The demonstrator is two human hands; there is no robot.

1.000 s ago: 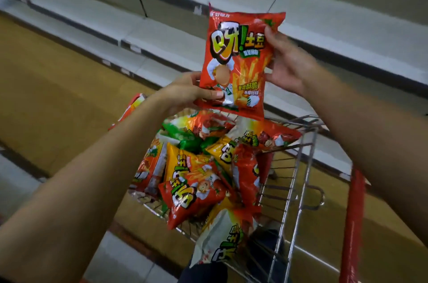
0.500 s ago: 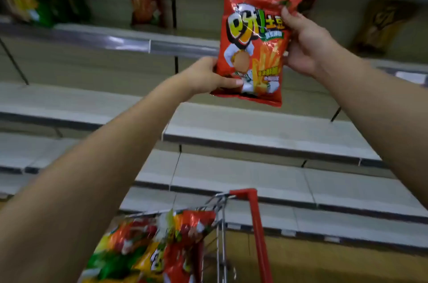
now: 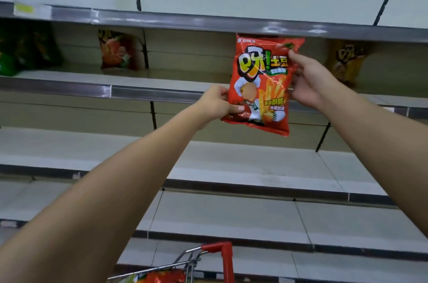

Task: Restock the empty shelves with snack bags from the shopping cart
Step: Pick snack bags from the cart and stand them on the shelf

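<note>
A red snack bag (image 3: 261, 83) with fries printed on it hangs upright in front of the second shelf (image 3: 148, 94) from the top. My left hand (image 3: 216, 103) pinches its lower left corner. My right hand (image 3: 309, 79) grips its upper right edge, thumb on the front. The bag's top reaches just under the shelf above. The shopping cart (image 3: 217, 259) with its red handle shows at the bottom edge, a few red bags inside it.
Three bags stand at the back of that shelf: a green one (image 3: 25, 51) at far left, a red one (image 3: 117, 50), and a yellow one (image 3: 347, 60) at right. Lower shelves (image 3: 231, 167) run below in several tiers.
Both hands have lifted the red bag from above the cart up to the second shelf's height. My view has tilted up, so the cart has dropped to the bottom edge.
</note>
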